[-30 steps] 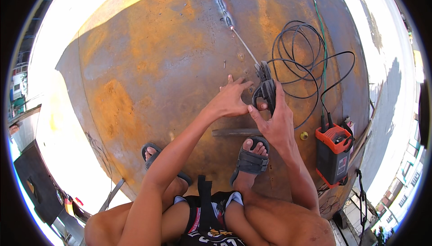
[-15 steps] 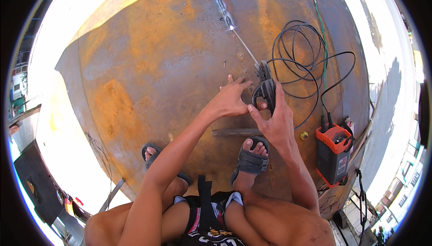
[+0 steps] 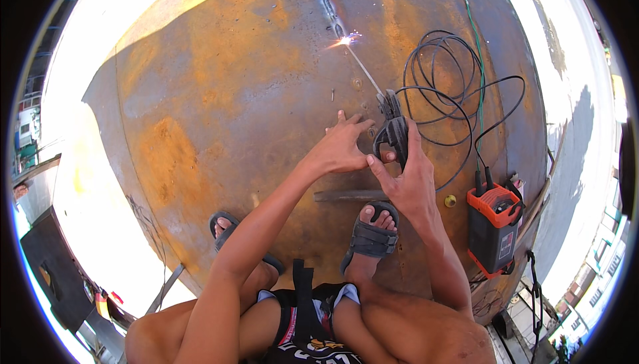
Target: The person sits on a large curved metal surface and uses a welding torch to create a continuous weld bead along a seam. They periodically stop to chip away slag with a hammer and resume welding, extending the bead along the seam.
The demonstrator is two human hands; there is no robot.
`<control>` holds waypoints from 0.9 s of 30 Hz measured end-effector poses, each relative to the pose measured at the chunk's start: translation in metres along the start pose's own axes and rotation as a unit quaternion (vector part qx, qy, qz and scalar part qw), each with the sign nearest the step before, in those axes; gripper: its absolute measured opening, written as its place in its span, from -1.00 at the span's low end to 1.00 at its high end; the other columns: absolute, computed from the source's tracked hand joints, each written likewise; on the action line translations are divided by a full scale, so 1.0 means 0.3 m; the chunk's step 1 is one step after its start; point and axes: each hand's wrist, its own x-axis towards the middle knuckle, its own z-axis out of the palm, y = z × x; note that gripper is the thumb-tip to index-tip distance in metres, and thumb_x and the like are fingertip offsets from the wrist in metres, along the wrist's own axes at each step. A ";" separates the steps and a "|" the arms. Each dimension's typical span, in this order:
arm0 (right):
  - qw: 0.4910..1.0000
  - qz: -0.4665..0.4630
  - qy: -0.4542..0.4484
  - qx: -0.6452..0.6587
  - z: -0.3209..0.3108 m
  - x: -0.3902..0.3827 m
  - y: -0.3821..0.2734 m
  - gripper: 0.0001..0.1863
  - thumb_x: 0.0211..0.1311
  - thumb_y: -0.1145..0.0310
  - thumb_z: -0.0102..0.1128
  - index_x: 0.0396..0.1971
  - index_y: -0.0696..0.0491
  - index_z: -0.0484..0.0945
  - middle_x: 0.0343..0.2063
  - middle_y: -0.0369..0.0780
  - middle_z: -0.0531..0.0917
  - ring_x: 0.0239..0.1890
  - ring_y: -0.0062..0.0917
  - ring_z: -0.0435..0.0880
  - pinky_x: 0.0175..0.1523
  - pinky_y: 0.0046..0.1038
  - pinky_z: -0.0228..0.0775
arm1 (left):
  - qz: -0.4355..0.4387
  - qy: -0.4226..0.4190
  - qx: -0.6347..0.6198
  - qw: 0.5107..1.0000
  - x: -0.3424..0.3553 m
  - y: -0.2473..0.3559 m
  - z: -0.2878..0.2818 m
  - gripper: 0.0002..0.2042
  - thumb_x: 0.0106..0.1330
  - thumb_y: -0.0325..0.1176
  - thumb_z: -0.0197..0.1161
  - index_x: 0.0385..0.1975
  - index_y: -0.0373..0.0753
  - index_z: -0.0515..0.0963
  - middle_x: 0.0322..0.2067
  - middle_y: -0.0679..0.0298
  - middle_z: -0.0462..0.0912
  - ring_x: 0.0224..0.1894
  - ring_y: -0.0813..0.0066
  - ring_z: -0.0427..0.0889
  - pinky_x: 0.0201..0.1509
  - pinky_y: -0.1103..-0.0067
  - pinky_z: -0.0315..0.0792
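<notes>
My right hand (image 3: 406,164) grips a black electrode holder (image 3: 393,138) with a long thin electrode (image 3: 361,64) clamped in its jaws. The electrode's tip meets the rusty steel plate (image 3: 219,78) at the lower end of a bumpy weld seam (image 3: 323,1), where a bright spark (image 3: 345,40) shows. My left hand (image 3: 343,144) rests beside the holder with its fingers spread toward the plate, its thumb close to my right thumb. A dark metal bar (image 3: 339,195) lies just below my hands.
Coiled black cables (image 3: 447,56) and a green wire (image 3: 468,11) lie at the right, with an orange and black welding machine (image 3: 491,231) and a yellow knob (image 3: 450,200). My sandalled feet (image 3: 370,234) are on the plate. The plate's curved edges border bright ground.
The small glow at the electrode's tip has grown into a brighter arc with flying sparks. My hands and the holder have hardly moved.
</notes>
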 end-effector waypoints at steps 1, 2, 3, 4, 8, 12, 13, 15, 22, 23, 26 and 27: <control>1.000 0.002 0.000 -0.001 -0.002 0.000 0.001 0.01 0.29 0.01 0.48 0.55 0.17 0.14 0.15 0.23 0.64 0.13 0.18 0.71 0.17 -0.01 0.59 | 0.003 -0.001 -0.002 1.000 0.002 0.001 0.000 0.05 0.09 0.29 0.49 0.48 -0.35 0.38 0.53 -0.26 0.26 0.58 -0.51 0.08 0.68 0.03 0.04; 1.000 0.002 -0.001 -0.001 -0.001 0.000 0.000 0.01 0.29 0.01 0.48 0.55 0.17 0.14 0.15 0.22 0.64 0.13 0.18 0.71 0.17 -0.01 0.59 | 0.004 -0.002 -0.002 1.000 0.002 -0.003 -0.001 0.05 0.09 0.29 0.49 0.48 -0.35 0.38 0.53 -0.26 0.26 0.58 -0.51 0.08 0.68 0.02 0.05; 1.000 0.001 -0.003 0.000 -0.001 0.000 -0.001 0.01 0.29 0.01 0.48 0.55 0.17 0.14 0.15 0.22 0.64 0.13 0.18 0.71 0.17 -0.02 0.59 | 0.005 -0.002 -0.003 1.000 0.001 -0.006 -0.001 0.05 0.09 0.29 0.49 0.49 -0.34 0.38 0.53 -0.26 0.25 0.58 -0.51 0.08 0.67 0.02 0.07; 1.000 0.001 -0.004 0.001 0.001 0.001 -0.001 0.01 0.29 0.01 0.48 0.55 0.17 0.13 0.15 0.22 0.65 0.13 0.18 0.71 0.17 -0.02 0.59 | 0.004 -0.002 -0.002 1.000 0.001 -0.009 0.000 0.05 0.09 0.29 0.50 0.49 -0.34 0.37 0.53 -0.26 0.25 0.58 -0.51 0.08 0.67 0.02 0.07; 1.000 0.003 -0.004 -0.005 -0.001 0.001 -0.004 0.01 0.29 0.01 0.48 0.55 0.18 0.14 0.14 0.22 0.65 0.13 0.18 0.71 0.17 -0.02 0.59 | -0.001 -0.005 -0.001 1.000 0.002 -0.005 -0.002 0.06 0.08 0.29 0.51 0.49 -0.35 0.37 0.53 -0.28 0.25 0.59 -0.50 0.08 0.67 0.01 0.07; 1.000 0.010 -0.009 0.004 -0.001 0.003 -0.005 0.02 0.28 0.01 0.49 0.54 0.19 0.14 0.14 0.22 0.65 0.12 0.17 0.72 0.16 -0.03 0.60 | -0.009 -0.003 -0.002 1.000 -0.001 -0.005 0.000 0.08 0.06 0.31 0.51 0.49 -0.36 0.37 0.53 -0.28 0.24 0.59 -0.48 0.07 0.67 0.01 0.07; 1.000 0.011 -0.010 0.007 -0.001 0.003 -0.006 0.02 0.28 0.01 0.49 0.54 0.19 0.14 0.14 0.22 0.65 0.12 0.17 0.72 0.15 -0.03 0.60 | -0.009 -0.002 -0.005 1.000 -0.004 -0.007 0.001 0.08 0.06 0.32 0.50 0.49 -0.36 0.37 0.54 -0.28 0.24 0.59 -0.49 0.07 0.67 0.00 0.06; 1.000 0.002 0.005 0.011 0.005 -0.002 0.000 0.02 0.27 0.01 0.50 0.54 0.19 0.14 0.13 0.22 0.65 0.11 0.17 0.73 0.13 -0.04 0.61 | -0.008 -0.001 -0.011 1.000 -0.006 -0.009 0.004 0.09 0.06 0.35 0.49 0.48 -0.37 0.37 0.54 -0.28 0.23 0.59 -0.50 0.06 0.67 -0.01 0.06; 0.996 -0.059 0.058 0.016 0.037 -0.019 0.034 0.04 0.25 0.03 0.55 0.55 0.18 0.16 0.10 0.19 0.68 0.09 0.09 0.76 0.11 -0.09 0.63 | 0.021 -0.001 -0.039 0.999 0.009 -0.032 0.012 0.17 -0.01 0.51 0.45 0.48 -0.31 0.39 0.54 -0.24 0.22 0.57 -0.66 -0.04 0.44 -0.51 0.08; 0.997 -0.056 0.057 0.016 0.035 -0.020 0.034 0.04 0.24 0.03 0.55 0.55 0.18 0.16 0.10 0.19 0.68 0.09 0.08 0.76 0.12 -0.10 0.63 | 0.020 -0.003 -0.039 0.999 0.010 -0.028 0.012 0.16 -0.01 0.49 0.46 0.48 -0.31 0.39 0.54 -0.24 0.22 0.57 -0.66 -0.04 0.44 -0.51 0.08; 0.997 -0.047 0.051 0.022 0.033 -0.021 0.039 0.04 0.25 0.02 0.55 0.55 0.18 0.16 0.11 0.19 0.68 0.10 0.08 0.76 0.13 -0.11 0.63 | 0.018 -0.005 -0.035 0.999 0.010 -0.024 0.014 0.14 0.01 0.46 0.47 0.49 -0.31 0.38 0.54 -0.24 0.22 0.57 -0.66 -0.04 0.44 -0.51 0.08; 0.997 -0.045 0.050 0.022 0.033 -0.020 0.036 0.04 0.25 0.02 0.55 0.55 0.18 0.16 0.11 0.19 0.67 0.10 0.08 0.76 0.13 -0.11 0.63 | 0.019 -0.003 -0.032 0.999 0.010 -0.028 0.016 0.14 0.01 0.44 0.47 0.49 -0.30 0.38 0.54 -0.24 0.22 0.57 -0.66 -0.04 0.44 -0.51 0.08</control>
